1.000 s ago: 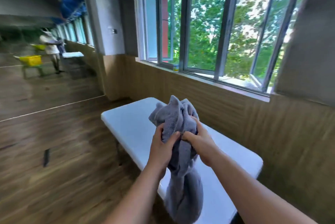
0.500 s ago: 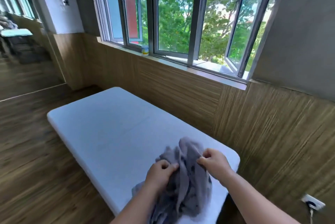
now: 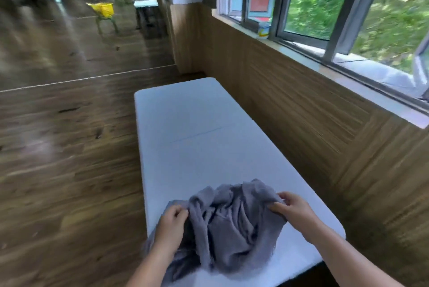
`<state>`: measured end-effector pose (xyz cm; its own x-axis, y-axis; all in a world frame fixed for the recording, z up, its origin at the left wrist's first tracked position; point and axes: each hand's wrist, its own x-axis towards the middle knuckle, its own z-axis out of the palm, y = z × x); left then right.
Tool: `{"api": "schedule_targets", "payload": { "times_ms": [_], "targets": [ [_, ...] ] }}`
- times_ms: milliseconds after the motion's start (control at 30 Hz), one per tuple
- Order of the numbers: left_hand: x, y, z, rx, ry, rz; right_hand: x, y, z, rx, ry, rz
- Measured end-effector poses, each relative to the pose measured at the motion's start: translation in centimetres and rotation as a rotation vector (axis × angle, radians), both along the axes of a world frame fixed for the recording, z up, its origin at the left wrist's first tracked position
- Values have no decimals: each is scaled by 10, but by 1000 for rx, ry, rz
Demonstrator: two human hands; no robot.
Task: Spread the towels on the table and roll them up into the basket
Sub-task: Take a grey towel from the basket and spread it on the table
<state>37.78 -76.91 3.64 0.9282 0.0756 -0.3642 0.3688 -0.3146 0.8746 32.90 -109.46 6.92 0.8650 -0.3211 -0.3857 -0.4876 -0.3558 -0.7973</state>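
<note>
- White folding worktop point(image 3: 197, 147): long and narrow, set alongside the wood-panelled wall under the window. The far half is bare. My read is that this open stretch is where the cloth is meant to be laid flat.
- Grey towel point(image 3: 232, 228): lies bunched on the near end of the worktop, deeply creased, with its near-left part drooping over the edge. It is down on the surface but not yet spread, so I judge the spreading step barely begun.
- Right hand point(image 3: 294, 210): at the towel's far-right side. The grip is closed, with thumb and fingertips pinching a raised fold of the edge, probably to draw that side outward.
- Left hand point(image 3: 170, 224): at the towel's left side, well apart from the right. The fingers are curled into the cloth and the grip is closed on a fold. Holding opposite sides suits pulling the bundle open.
- Yellow basket point(image 3: 103, 9): on a stand far across the room, blurred. I cannot tell whether it is the one for the rolls.
- Small jar point(image 3: 264, 29): on the window ledge, apart from the work.
</note>
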Motion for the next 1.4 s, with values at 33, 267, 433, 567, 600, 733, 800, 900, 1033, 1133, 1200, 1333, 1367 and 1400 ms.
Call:
{"api": "schedule_targets", "payload": {
  "times_ms": [33, 267, 433, 567, 600, 733, 800, 900, 1033, 1133, 1200, 1333, 1367, 1400],
  "targets": [
    [-6, 5, 0, -29, 37, 71, 3, -6, 1, 0, -36, -6],
    [-17, 36, 10, -203, 106, 360, 13, -45, -3, 132, -135, -235],
    [-4, 38, 10, 19, -11, 213, 17, -61, -3, -30, -104, -303],
    [-7, 35, -3, 673, -387, -433, 14, -61, 0, -472, -164, -166],
    [-11, 33, -12, 809, -423, -658, 13, -55, -1, -621, -239, -49],
    [-31, 2, -30, 1043, -476, -966, -4, 10, -2, -601, -526, 468],
    [-27, -16, -28, 1036, -568, -942, -11, 48, -2, -494, -490, 675],
    [-17, -41, -19, 1082, -626, -950, -7, 78, -15, -454, -355, 847],
    [-13, -56, -10, 1288, -433, -1055, -1, 65, -48, -770, -449, 956],
    [-17, -73, 10, 1323, -422, -933, 7, 38, -60, -843, -441, 1017],
    [-13, -91, 30, 1205, -438, -811, 15, 26, -57, -852, -421, 1020],
    [-1, -130, 73, 740, -531, -510, 44, 16, -35, -629, -451, 919],
    [0, -136, 82, 648, -528, -436, 51, 15, -23, -558, -457, 890],
    [2, -141, 92, 569, -506, -357, 60, 12, -14, -495, -483, 857]
  ]
}}
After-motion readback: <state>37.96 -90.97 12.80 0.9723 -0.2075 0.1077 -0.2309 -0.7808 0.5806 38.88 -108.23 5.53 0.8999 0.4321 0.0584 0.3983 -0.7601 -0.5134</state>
